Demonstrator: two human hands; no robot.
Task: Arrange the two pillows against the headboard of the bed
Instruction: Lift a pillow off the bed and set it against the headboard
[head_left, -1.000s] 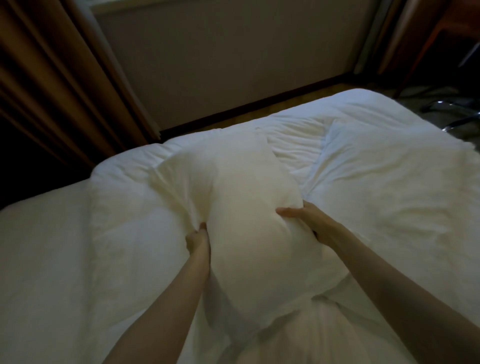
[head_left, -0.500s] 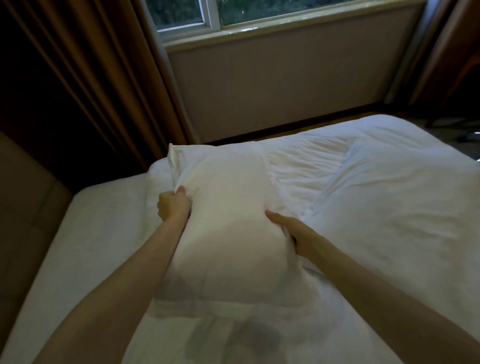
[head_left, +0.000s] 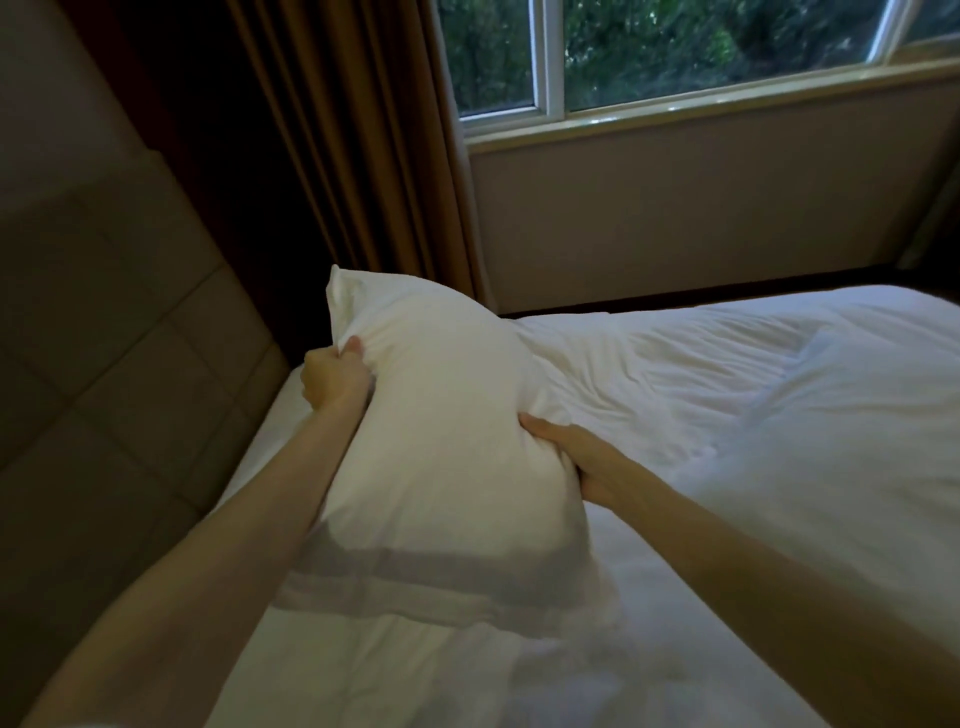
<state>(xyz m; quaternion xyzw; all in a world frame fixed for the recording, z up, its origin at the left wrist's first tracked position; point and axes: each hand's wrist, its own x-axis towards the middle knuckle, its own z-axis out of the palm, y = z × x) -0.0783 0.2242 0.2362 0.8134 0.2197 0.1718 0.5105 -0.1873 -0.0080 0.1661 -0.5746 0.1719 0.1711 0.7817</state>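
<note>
Head view, dim room. Both hands hold one white pillow (head_left: 436, 436) above the bed (head_left: 753, 415), its long axis running away from the camera, far corner raised and pointing toward the curtain (head_left: 363, 156). Left hand (head_left: 332, 379) grips the pillow's left edge near the far corner; its fingers are curled tight into a fist with fabric bunched inside, thumb on top. Right hand (head_left: 582, 457) clasps the right edge about midway along; its thumb lies over the upper face, and the other fingers wrap under the edge, hidden from the camera. The pillow's near end sags and touches the sheet. Headboard (head_left: 119, 338), padded in square panels, stands at left, just beside the left forearm; the pillow is near it but not against it. A rumpled white duvet (head_left: 779, 374) covers the right part of the bed. Window (head_left: 675, 52) at upper right, above a plain wall. Only one pillow can be made out.
</note>
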